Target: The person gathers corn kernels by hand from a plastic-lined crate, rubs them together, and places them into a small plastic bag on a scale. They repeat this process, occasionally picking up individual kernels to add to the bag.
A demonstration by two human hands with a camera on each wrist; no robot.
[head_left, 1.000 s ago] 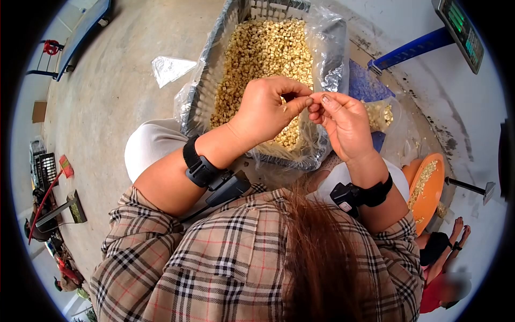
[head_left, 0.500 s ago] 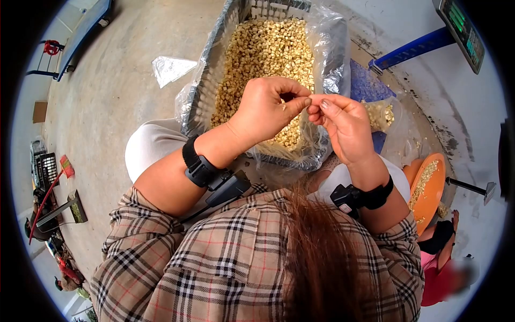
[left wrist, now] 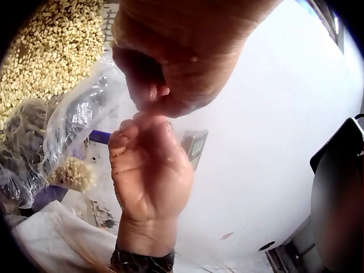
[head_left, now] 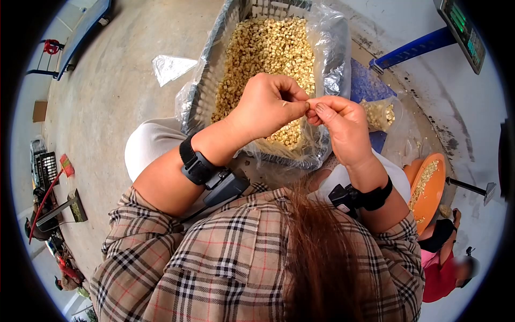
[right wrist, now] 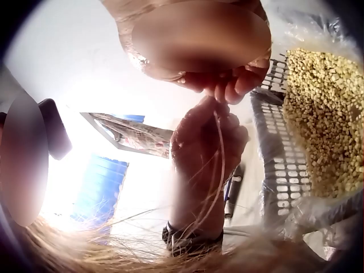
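Note:
Above a grey plastic crate (head_left: 194, 102) lined with clear film, my two hands meet at their fingertips. The crate holds a broad heap of small, pale yellow, kernel-like pieces (head_left: 268, 48). My left hand (head_left: 265, 104) comes from the left, thumb and forefinger pinched together. From the other side my right hand (head_left: 346, 126) pinches at the same spot, its other fingers curled in. The fingertips hide what lies between them, and I cannot tell what it is. In the left wrist view, my right hand (left wrist: 151, 176) is below my left hand (left wrist: 187, 57), their tips meeting.
Right of the crate lies a clear bag (head_left: 380, 115) of similar pieces by a blue platform (head_left: 367, 80). A scale display (head_left: 460, 35) stands on a blue post. An orange basin (head_left: 429, 198) holds more pieces. Another person (head_left: 445, 273) is at lower right. Plastic film (head_left: 173, 70) lies on the floor.
The joined fingertips have shifted slightly down and left, and both hands keep their pinch. At lower right the other person has changed posture.

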